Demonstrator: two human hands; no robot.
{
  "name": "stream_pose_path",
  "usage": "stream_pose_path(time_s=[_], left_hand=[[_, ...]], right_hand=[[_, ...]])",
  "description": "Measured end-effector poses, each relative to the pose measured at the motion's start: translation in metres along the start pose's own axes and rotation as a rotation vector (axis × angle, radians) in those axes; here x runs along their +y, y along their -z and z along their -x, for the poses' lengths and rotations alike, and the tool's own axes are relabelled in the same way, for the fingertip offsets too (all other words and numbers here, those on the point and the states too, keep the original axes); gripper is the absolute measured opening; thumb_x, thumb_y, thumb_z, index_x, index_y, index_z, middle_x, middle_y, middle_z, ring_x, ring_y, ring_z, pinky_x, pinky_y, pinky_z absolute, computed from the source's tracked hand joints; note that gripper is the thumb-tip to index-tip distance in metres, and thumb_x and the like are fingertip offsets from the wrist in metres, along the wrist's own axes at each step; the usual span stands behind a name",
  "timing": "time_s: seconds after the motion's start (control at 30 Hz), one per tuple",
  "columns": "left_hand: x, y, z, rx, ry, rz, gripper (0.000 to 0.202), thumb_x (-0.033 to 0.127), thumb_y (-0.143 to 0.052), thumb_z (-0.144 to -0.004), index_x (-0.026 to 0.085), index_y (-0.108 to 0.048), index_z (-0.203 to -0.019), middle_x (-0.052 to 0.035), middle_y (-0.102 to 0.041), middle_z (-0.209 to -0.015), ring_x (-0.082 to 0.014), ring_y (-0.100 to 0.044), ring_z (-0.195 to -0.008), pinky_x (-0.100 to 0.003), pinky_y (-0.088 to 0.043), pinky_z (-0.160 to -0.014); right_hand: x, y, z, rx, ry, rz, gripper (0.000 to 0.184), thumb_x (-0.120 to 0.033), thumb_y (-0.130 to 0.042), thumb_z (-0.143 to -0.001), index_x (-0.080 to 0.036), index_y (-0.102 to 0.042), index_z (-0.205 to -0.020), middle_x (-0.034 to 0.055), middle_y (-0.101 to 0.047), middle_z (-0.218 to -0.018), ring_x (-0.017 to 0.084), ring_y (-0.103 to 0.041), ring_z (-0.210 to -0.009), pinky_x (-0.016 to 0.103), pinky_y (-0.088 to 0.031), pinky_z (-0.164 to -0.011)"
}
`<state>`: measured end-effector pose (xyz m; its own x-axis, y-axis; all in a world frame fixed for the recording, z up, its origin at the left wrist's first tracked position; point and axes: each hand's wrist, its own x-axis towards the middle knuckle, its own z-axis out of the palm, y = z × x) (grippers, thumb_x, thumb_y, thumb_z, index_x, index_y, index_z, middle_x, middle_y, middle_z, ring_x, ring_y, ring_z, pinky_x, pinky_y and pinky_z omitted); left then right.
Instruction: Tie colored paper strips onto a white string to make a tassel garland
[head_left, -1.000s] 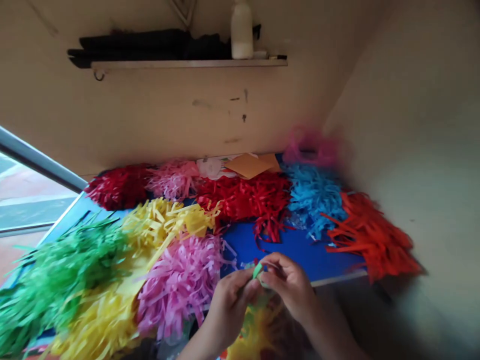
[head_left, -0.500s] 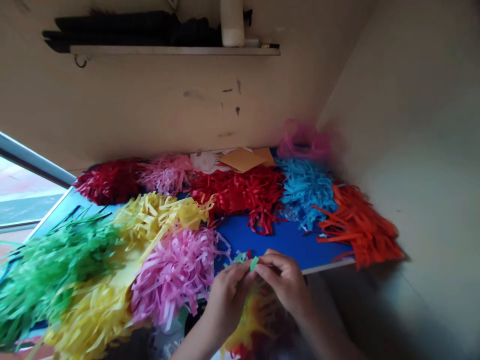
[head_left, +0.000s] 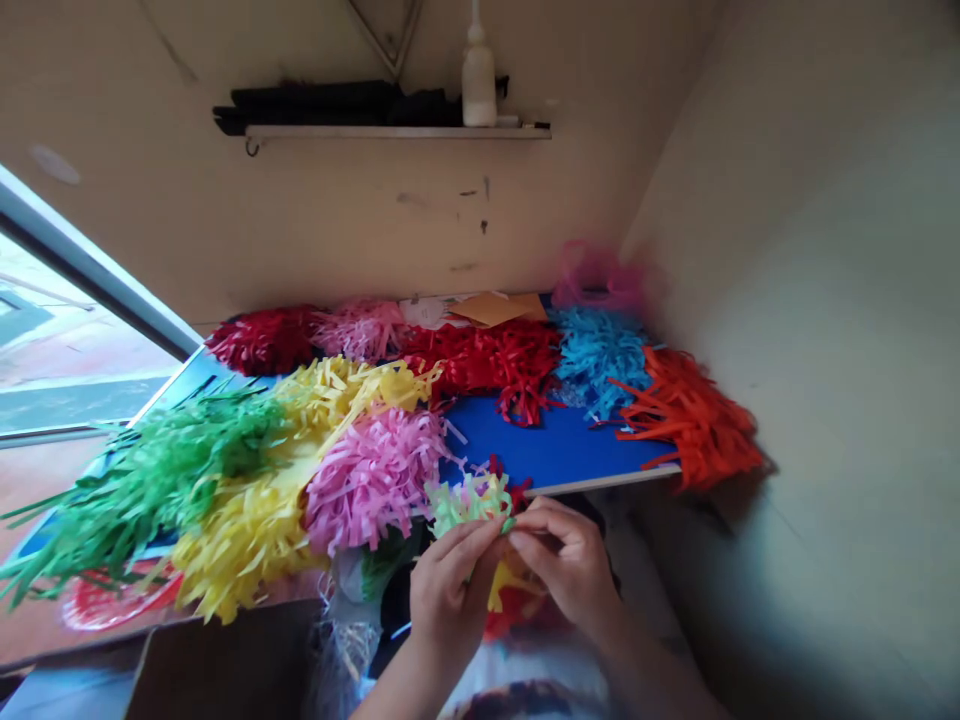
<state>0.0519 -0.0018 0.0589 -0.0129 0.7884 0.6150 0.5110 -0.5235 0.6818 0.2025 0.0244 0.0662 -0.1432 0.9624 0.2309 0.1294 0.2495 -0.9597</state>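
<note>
My left hand (head_left: 461,575) and my right hand (head_left: 568,560) meet fingertip to fingertip in front of the table. Between their pinched fingers is a small green paper strip (head_left: 508,524), mostly covered by the fingertips. Just behind my left hand sits a pale green and yellow fringed bunch (head_left: 469,500), with some dark red strips beside it. Below my hands, yellow and red fringe (head_left: 517,600) shows between the wrists, partly hidden by them.
A blue table (head_left: 510,455) bears green (head_left: 187,450), yellow (head_left: 247,535), pink (head_left: 382,470), red (head_left: 487,360), light blue (head_left: 600,355) and orange (head_left: 690,415) paper fringe piles. A tan envelope (head_left: 495,308) lies at the back. Above, a wall shelf (head_left: 397,132) holds a white bottle (head_left: 478,85).
The view has shifted, showing more of the shelf bottle and the window at left. Both hands stay together; less of the green strip shows between the fingers.
</note>
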Motion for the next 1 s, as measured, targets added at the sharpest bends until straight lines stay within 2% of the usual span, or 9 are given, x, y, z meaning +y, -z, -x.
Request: stream_pose_path(time_s=[0.1, 0.23, 0.43, 0.6, 0.77, 0.83, 0.9, 0.93, 1.0], left_hand=[[0.007, 0.002, 0.018, -0.07, 0.062, 0.052, 0.025, 0.017, -0.059, -0.088, 0.024, -0.071, -0.109, -0.0042, -0.076, -0.081, -0.0148, -0.073, -0.07, -0.021, -0.059, -0.065], [0.018, 0.007, 0.037, -0.066, 0.085, 0.053, 0.021, 0.023, -0.059, -0.089, 0.024, -0.073, -0.105, -0.003, -0.074, -0.071, -0.0162, -0.072, -0.067, -0.022, -0.059, -0.063], [0.02, 0.011, 0.042, -0.092, 0.021, 0.049, 0.024, 0.022, -0.054, -0.092, 0.023, -0.071, -0.109, -0.0054, -0.075, -0.077, -0.0148, -0.071, -0.066, -0.022, -0.059, -0.065], [0.011, 0.008, 0.046, -0.03, -0.092, -0.033, 0.028, 0.016, -0.055, -0.09, 0.023, -0.069, -0.112, -0.007, -0.077, -0.093, -0.0158, -0.074, -0.078, -0.022, -0.059, -0.07], [0.008, 0.007, 0.052, 0.081, -0.125, -0.096, 0.023, 0.011, -0.061, -0.085, 0.022, -0.071, -0.102, -0.0047, -0.077, -0.088, -0.0147, -0.074, -0.077, -0.02, -0.058, -0.071], [0.008, 0.007, 0.052, 0.083, -0.119, -0.061, 0.021, 0.01, -0.06, -0.084, 0.022, -0.072, -0.097, -0.0047, -0.077, -0.089, -0.0143, -0.074, -0.078, -0.019, -0.057, -0.072], [0.006, 0.008, 0.051, 0.053, -0.04, 0.027, 0.017, 0.013, -0.061, -0.084, 0.022, -0.073, -0.091, -0.0053, -0.077, -0.089, -0.0154, -0.073, -0.08, -0.021, -0.057, -0.073], [0.006, 0.008, 0.051, 0.03, 0.047, 0.094, 0.013, 0.017, -0.063, -0.083, 0.022, -0.074, -0.088, -0.0053, -0.076, -0.087, -0.0161, -0.072, -0.078, -0.022, -0.057, -0.072], [0.004, 0.009, 0.051, -0.036, 0.323, 0.284, 0.009, 0.026, -0.068, -0.08, 0.019, -0.074, -0.082, -0.0048, -0.075, -0.078, -0.0171, -0.071, -0.071, -0.024, -0.057, -0.066]], right_hand=[[-0.004, -0.001, 0.018, -0.006, -0.025, -0.023, 0.014, -0.025, -0.064, -0.079, -0.019, -0.071, -0.068, -0.0002, -0.059, -0.064, 0.013, -0.056, -0.059, 0.022, -0.044, -0.054], [-0.009, -0.003, 0.039, -0.001, -0.034, -0.047, 0.013, -0.025, -0.064, -0.079, -0.019, -0.074, -0.072, 0.0011, -0.063, -0.068, 0.015, -0.06, -0.065, 0.023, -0.047, -0.061], [-0.009, -0.007, 0.048, 0.005, -0.061, -0.078, 0.015, -0.029, -0.066, -0.079, -0.018, -0.074, -0.075, 0.0029, -0.066, -0.072, 0.017, -0.063, -0.068, 0.024, -0.05, -0.062], [-0.005, -0.011, 0.046, 0.023, -0.063, -0.019, 0.013, -0.024, -0.06, -0.078, -0.018, -0.071, -0.074, 0.0029, -0.067, -0.073, 0.017, -0.063, -0.069, 0.023, -0.05, -0.063], [0.001, -0.02, 0.048, 0.083, 0.053, 0.058, 0.011, -0.016, -0.055, -0.074, -0.019, -0.062, -0.065, -0.0009, -0.057, -0.066, 0.013, -0.056, -0.062, 0.021, -0.046, -0.058], [0.004, -0.023, 0.047, 0.112, 0.079, 0.083, 0.012, -0.016, -0.054, -0.075, -0.019, -0.061, -0.067, -0.0007, -0.057, -0.068, 0.014, -0.056, -0.065, 0.022, -0.046, -0.06], [0.008, -0.024, 0.046, 0.129, 0.093, 0.096, 0.012, -0.017, -0.055, -0.078, -0.019, -0.064, -0.07, 0.0004, -0.06, -0.071, 0.015, -0.059, -0.067, 0.023, -0.047, -0.063], [0.01, -0.023, 0.045, 0.137, 0.09, 0.103, 0.012, -0.019, -0.056, -0.079, -0.019, -0.066, -0.072, 0.0014, -0.062, -0.072, 0.016, -0.06, -0.068, 0.024, -0.048, -0.064], [0.013, -0.02, 0.043, 0.136, 0.035, 0.101, 0.015, -0.026, -0.059, -0.082, -0.018, -0.07, -0.076, 0.0043, -0.067, -0.076, 0.018, -0.062, -0.072, 0.026, -0.048, -0.066]])
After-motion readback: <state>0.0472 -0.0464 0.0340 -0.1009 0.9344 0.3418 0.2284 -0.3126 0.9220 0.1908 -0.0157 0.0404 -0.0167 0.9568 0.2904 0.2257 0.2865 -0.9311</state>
